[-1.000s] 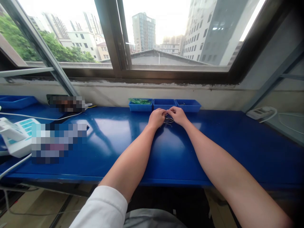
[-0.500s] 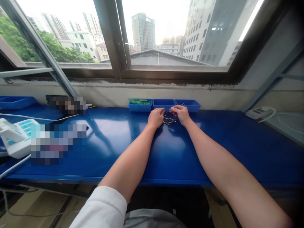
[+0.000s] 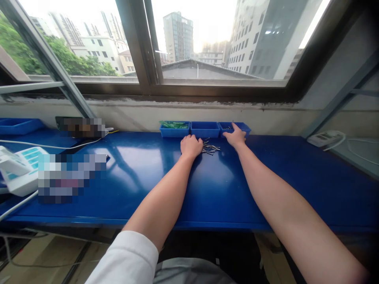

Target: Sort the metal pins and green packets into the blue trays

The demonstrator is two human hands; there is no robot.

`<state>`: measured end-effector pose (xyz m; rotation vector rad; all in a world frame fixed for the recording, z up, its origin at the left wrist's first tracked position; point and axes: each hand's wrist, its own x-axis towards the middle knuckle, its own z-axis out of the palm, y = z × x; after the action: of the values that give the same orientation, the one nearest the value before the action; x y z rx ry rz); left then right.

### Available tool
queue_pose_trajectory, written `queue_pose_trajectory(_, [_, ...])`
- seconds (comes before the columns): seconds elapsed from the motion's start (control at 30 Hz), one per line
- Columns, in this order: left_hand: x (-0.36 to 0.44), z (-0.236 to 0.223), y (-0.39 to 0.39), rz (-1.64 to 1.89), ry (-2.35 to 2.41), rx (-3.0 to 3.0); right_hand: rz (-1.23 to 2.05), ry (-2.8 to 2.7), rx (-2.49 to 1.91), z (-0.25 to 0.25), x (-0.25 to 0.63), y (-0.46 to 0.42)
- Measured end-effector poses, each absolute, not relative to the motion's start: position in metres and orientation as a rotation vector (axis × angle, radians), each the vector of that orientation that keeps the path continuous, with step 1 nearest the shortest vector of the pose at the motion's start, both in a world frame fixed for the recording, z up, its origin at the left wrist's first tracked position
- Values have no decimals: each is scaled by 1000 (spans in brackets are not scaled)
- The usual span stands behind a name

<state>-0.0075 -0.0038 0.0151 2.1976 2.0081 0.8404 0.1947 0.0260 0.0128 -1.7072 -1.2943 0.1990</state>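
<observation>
While the right grip (image 3: 237, 138) gapes over a bin (image 3: 246, 129), left fingers (image 3: 200, 143) touch pins (image 3: 211, 148).

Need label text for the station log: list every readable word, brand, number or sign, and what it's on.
None readable.
Blue bins: no text seen on their fronts.
Metal pins: too small to tell.
White device, left: no marks legible.
White box, right: too blurred to read.
Pixelated patches, left: any text is masked.
</observation>
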Motion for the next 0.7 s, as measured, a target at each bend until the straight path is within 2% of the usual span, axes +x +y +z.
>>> queue_pose_trajectory(0.1, [-7,15,-4,783,2028,2175,217,-1328,-1699,12,195,25])
queue_pose_trajectory(0.3, [-8,9,1,652,1930,2195,-14,-1510,-1485,14,183,18])
queue_pose_trajectory(0.5, [-8,8,3,664,1851,2187,231,-2027,-1216,12,164,8])
queue_pose_trajectory(0.7, [-9,6,6,718,1744,2158,273,-2266,-1388,7,157,6])
